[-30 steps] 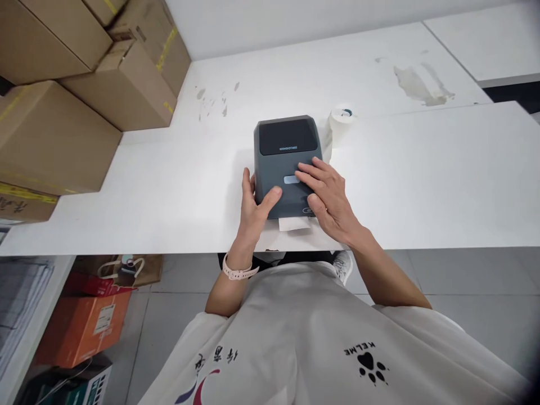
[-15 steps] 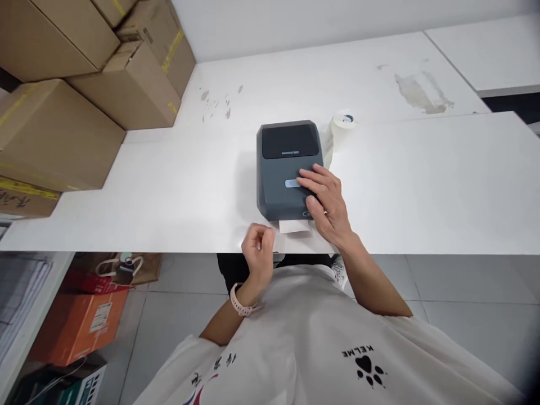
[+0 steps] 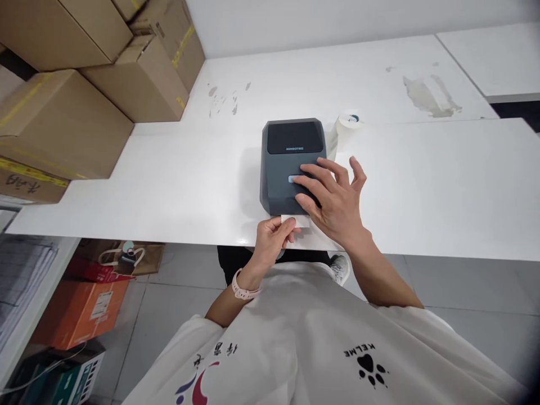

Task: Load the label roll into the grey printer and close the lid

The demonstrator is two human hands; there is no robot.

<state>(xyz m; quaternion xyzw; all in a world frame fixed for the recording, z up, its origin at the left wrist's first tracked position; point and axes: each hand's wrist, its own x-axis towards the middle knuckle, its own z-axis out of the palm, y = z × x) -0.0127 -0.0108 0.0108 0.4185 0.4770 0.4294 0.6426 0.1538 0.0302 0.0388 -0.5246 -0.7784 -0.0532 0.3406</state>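
A dark grey label printer (image 3: 276,169) stands near the front edge of the white table. From its front slot a white paper label (image 3: 302,221) sticks out. My left hand (image 3: 272,239) pinches that label between thumb and fingers. Over the right part of the printer's top lies my right hand (image 3: 335,205), fingers spread, with a fingertip on the light button (image 3: 291,179). Behind the printer, to the right, a roll of white labels (image 3: 346,126) stands on the table, its strip leading toward the printer's back.
Cardboard boxes (image 3: 63,124) are stacked on the table's left end. The white table (image 3: 422,185) runs to the right, its front edge close to my body. Under it at the left are an orange box (image 3: 86,309) and a paper bag (image 3: 147,259).
My left hand has moved right and taken hold of the label at the slot. The fingers of my right hand have spread, one reaching the button.
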